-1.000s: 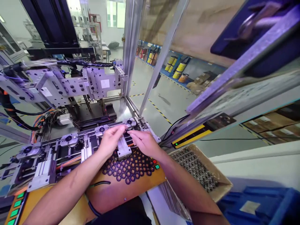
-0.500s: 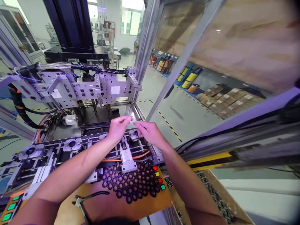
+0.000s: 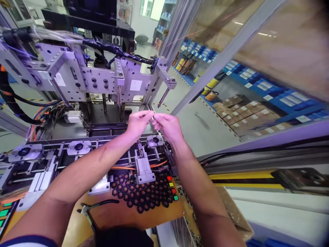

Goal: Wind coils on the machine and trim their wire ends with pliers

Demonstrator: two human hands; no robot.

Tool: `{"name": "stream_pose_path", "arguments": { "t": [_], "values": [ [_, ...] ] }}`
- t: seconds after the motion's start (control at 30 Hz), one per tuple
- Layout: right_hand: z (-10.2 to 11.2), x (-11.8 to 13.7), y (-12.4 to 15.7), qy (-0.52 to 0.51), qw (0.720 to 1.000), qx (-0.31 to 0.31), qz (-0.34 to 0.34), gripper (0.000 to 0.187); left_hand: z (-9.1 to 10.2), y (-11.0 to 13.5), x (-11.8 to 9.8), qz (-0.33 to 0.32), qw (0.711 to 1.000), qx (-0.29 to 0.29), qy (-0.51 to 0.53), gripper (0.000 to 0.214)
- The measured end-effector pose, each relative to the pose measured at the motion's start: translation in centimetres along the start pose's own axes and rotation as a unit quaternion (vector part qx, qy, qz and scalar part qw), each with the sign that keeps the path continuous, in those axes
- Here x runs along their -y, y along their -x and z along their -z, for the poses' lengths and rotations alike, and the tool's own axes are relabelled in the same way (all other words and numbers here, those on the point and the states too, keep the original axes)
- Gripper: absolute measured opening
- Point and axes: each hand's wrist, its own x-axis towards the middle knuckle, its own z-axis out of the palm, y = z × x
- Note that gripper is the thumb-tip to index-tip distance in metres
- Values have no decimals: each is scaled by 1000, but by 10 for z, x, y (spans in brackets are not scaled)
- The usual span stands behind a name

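My left hand (image 3: pixel 138 124) and my right hand (image 3: pixel 170 127) meet at the fingertips, raised over the far right end of the machine. Both hands pinch with thumb and forefinger. Something small and pale shows between the fingertips, too fine to name. Just under my right hand sits a metal fixture (image 3: pixel 159 143) with a dark round part in it. Similar fixtures (image 3: pixel 87 144) stand farther left along the rails. Nearer to me, many black ring-shaped parts (image 3: pixel 144 193) lie on the orange-brown panel (image 3: pixel 113 219). Pliers (image 3: pixel 88 214) with dark handles rest left of them.
Overhead, a metal plate assembly (image 3: pixel 100 80) with cables and downward rods spans the machine. A slanted frame post (image 3: pixel 205 72) rises at the right. Coloured buttons (image 3: pixel 171 185) edge the panel. A cardboard box (image 3: pixel 232 209) stands low at the right.
My hands have come together from slightly apart, fingertips now meeting. The view has tilted downward and shifted, so the overhead assembly appears closer and larger.
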Motion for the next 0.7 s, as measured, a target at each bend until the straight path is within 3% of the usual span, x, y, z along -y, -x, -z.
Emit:
{"name": "stream_pose_path", "arguments": {
  "t": [0.3, 0.7],
  "values": [
    [1, -13, -26, -77, 992, -104, -15, 23, -10, -27, 10, -37, 999, -12, -8, 6],
    [10, -21, -31, -78, 986, -147, -23, 17, -16, -42, 23, -57, 998, -21, 0, 6]
  ]
}}
